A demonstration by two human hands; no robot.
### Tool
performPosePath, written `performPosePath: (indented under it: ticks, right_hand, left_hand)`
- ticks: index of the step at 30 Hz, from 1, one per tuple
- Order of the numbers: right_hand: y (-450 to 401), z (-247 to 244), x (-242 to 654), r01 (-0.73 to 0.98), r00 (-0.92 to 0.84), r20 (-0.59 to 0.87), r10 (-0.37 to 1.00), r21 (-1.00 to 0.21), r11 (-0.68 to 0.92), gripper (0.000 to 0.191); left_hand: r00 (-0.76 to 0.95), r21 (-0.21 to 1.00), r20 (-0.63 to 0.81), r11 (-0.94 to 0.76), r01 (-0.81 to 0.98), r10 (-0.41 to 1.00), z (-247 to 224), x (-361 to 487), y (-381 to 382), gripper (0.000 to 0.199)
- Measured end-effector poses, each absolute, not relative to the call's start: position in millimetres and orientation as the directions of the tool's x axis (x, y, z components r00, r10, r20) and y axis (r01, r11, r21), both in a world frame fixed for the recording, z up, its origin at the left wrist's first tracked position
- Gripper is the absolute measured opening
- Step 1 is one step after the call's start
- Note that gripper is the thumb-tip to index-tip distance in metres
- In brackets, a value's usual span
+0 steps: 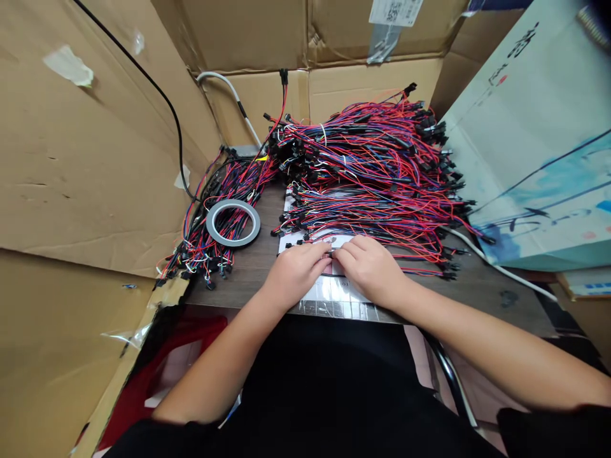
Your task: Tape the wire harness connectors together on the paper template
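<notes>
My left hand (296, 270) and my right hand (367, 267) meet over the white sheet (334, 291) at the table's front edge. The fingers of both are closed in a pinch around a thin black cable (331, 253), whose ends are partly hidden by the hands. Just beyond them lie rows of red, blue and black wire harnesses (372, 213) with black connectors at both ends. A taller pile of the same harnesses (367, 146) rises behind. To the left, a grey tape roll (233, 223) rests on a tangled heap of wires (210, 248).
Cardboard walls (86, 159) enclose the table (496, 286) at the left and back. A pale blue printed box (539, 152) stands at the right. A white cable (501, 270) crosses the table's right side, and a black cord (157, 86) hangs at the left.
</notes>
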State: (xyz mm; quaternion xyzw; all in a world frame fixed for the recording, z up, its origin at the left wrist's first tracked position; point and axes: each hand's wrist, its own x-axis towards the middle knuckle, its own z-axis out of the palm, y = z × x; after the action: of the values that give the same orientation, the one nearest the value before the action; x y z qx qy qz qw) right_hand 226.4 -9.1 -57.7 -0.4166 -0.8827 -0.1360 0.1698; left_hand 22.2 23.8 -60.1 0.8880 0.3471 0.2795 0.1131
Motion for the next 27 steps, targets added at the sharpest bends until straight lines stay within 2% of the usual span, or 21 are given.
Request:
performPosePath:
  ticks: [3,11,17,21,27]
  right_hand:
    - [-8,-59,227,0.788,-0.585,0.417,0.695,0.088,0.61,0.018]
    - [-6,-61,225,0.794,-0.563,0.415,0.714,0.034,0.607,0.019]
    - [-3,-63,226,0.786,-0.566,0.405,0.718,0.002,0.618,0.018]
    - [0,-63,228,0.768,-0.579,0.399,0.711,-0.027,0.64,0.015]
    - [-1,-65,233,0.749,-0.573,0.43,0.698,-0.072,0.659,0.02]
  left_hand:
    - [0.655,0.324,0.432,-0.785,0.529,0.62,-62,22,26,0.024]
    - [0.668,0.284,0.4,-0.778,0.561,0.627,-62,21,27,0.022]
    - [0.701,0.243,0.318,-0.769,0.591,0.639,-56,22,26,0.025]
    - [0.717,0.295,0.25,-0.756,0.584,0.651,-54,22,29,0.022]
    - [0.706,0.493,0.185,-0.686,0.535,0.684,-48,22,36,0.021]
